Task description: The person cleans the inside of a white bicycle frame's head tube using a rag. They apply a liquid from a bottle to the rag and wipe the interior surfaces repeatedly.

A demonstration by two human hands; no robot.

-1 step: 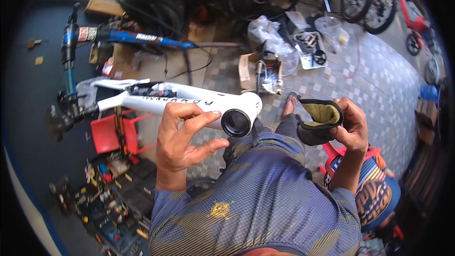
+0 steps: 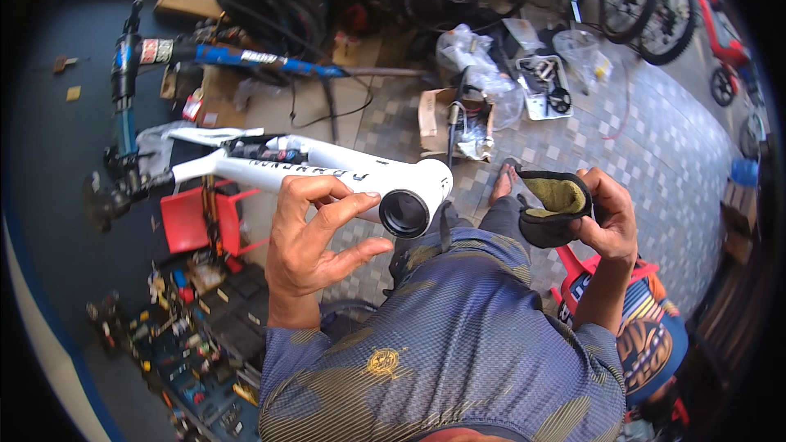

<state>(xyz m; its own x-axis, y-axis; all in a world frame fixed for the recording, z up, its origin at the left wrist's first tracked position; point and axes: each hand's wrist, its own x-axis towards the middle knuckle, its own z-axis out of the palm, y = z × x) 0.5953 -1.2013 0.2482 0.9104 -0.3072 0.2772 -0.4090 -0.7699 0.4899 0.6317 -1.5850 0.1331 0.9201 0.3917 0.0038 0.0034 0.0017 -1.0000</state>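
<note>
My left hand (image 2: pixel 307 233) is raised over a white bike frame (image 2: pixel 286 170), thumb and index finger apart with a gap between them. Their tips are close to the black-rimmed round opening of the head tube (image 2: pixel 404 213); whether they touch it I cannot tell. Nothing shows in this hand. On the right, my right hand (image 2: pixel 610 213) pinches the edge of a black fabric pouch (image 2: pixel 547 231). Its mouth gapes, showing a fuzzy olive-yellow lining. Part of the frame is hidden behind my left hand.
A blue bike frame (image 2: pixel 270 61) lies far left. Below it are a red chair (image 2: pixel 184 217) and many tools (image 2: pixel 196 352). Ahead stand a cardboard box (image 2: pixel 434 123) and a white tray of parts (image 2: pixel 544 86). Close on my right, a person in a cap (image 2: pixel 651 352) sits low.
The whole scene has shifted slightly with my head. My left hand stays by the head tube, and my right hand keeps hold of the pouch.
</note>
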